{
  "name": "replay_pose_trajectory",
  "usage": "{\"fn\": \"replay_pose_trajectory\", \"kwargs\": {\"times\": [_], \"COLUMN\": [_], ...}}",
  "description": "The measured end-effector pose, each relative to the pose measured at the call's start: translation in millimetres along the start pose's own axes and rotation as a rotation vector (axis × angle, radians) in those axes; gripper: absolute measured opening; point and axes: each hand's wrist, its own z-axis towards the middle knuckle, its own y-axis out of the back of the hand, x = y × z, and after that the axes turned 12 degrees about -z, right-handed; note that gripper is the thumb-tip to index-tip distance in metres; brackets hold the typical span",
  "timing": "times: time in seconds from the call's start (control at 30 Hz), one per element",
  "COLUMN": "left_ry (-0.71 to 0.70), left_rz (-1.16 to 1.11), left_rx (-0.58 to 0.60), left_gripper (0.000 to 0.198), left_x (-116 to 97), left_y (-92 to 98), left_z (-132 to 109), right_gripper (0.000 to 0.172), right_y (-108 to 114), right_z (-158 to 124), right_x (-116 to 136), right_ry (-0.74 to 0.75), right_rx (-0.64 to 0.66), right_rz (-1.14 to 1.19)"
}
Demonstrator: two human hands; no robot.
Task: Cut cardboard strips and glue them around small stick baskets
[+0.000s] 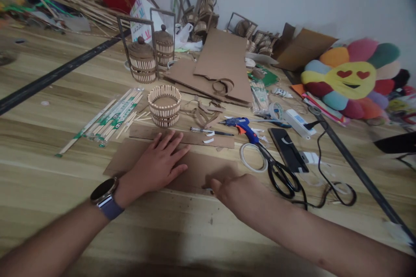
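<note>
My left hand point(159, 164) lies flat with fingers spread on a piece of brown cardboard point(198, 166) in front of me. At the cardboard's right part, my right hand point(240, 192) is closed near the front edge. A small whitish and dark bit shows by its fingers, but most of what it holds is hidden. Just beyond my left fingertips lies a narrow cardboard strip point(214, 139). Behind the strip stands a round basket of small wooden sticks point(164, 110). A pen point(211, 131) lies to its right.
Packed chopsticks point(110, 117) lie left. To the right are a blue glue gun point(245, 129), a tape roll point(253, 158), black scissors point(282, 177), a phone point(287, 149) and a power strip point(297, 123). Lidded stick baskets point(142, 62), cardboard sheets point(222, 62) and a flower cushion point(352, 78) stand behind.
</note>
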Motion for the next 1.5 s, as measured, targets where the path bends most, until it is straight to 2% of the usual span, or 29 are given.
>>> {"fn": "replay_pose_trajectory", "kwargs": {"times": [0.23, 0.47, 0.7, 1.0, 1.23, 1.5], "left_ry": [0.000, -0.004, 0.002, -0.007, -0.012, -0.007], "left_rz": [0.009, -0.009, -0.017, -0.028, -0.018, -0.002], "left_rx": [0.020, -0.003, 0.028, 0.016, 0.018, 0.002], "left_gripper": [0.051, 0.051, 0.051, 0.052, 0.052, 0.051], "left_x": [0.4, 0.3, 0.6, 1.4, 1.3, 1.8], "left_y": [0.5, -0.5, 2.1, 1.5, 1.4, -0.4], "left_z": [0.8, -0.3, 0.7, 0.3, 0.0, -0.7], "right_gripper": [0.036, 0.038, 0.027, 0.028, 0.039, 0.034], "right_y": [3.8, -8.6, -18.9, -18.3, -22.3, -37.0], "right_z": [-4.8, -10.5, -16.2, -16.9, -21.7, -29.4], "right_x": [-7.8, -8.7, -10.2, -12.2, -15.3, -16.9], "right_ry": [0.000, -0.017, -0.022, -0.006, -0.002, -0.058], "right_rx": [0.073, 0.004, -0.073, -0.029, 0.036, -0.018], "right_rz": [0.067, 0.021, 0.005, 0.043, 0.034, 0.038]}}
